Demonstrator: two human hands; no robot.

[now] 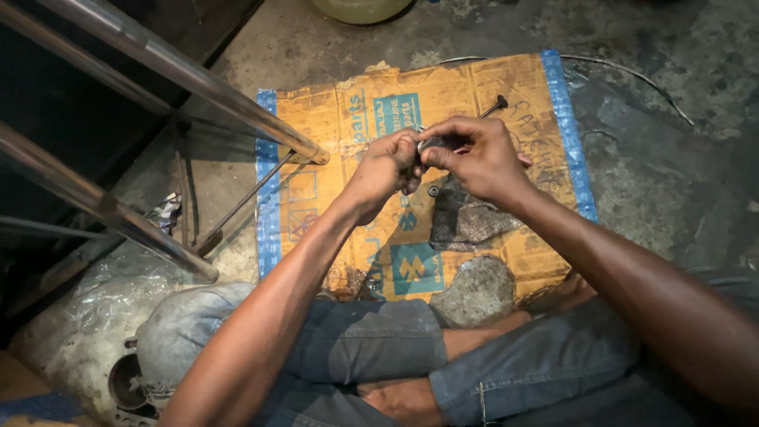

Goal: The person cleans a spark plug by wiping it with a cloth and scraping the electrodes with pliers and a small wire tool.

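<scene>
My left hand [385, 168] and my right hand [474, 156] meet above a flattened orange cardboard sheet [356, 237] with blue edges. Both pinch a small grey metal part [431, 145] between their fingertips. A thin dark rod with a round head [496, 103] sticks out behind my right hand; whether it belongs to the held part I cannot tell. A small dark ring-shaped piece [433, 190] lies on the cardboard just below my hands. I sit cross-legged in jeans [356, 340].
Shiny metal tubes [158, 59] run diagonally at the left. A grey metal cylinder part [130, 383] lies by my left knee on crumpled plastic sheet [87, 308]. A yellowish container [360, 8] stands at the top, and a wire [632, 75] lies on the stained concrete floor [672, 158].
</scene>
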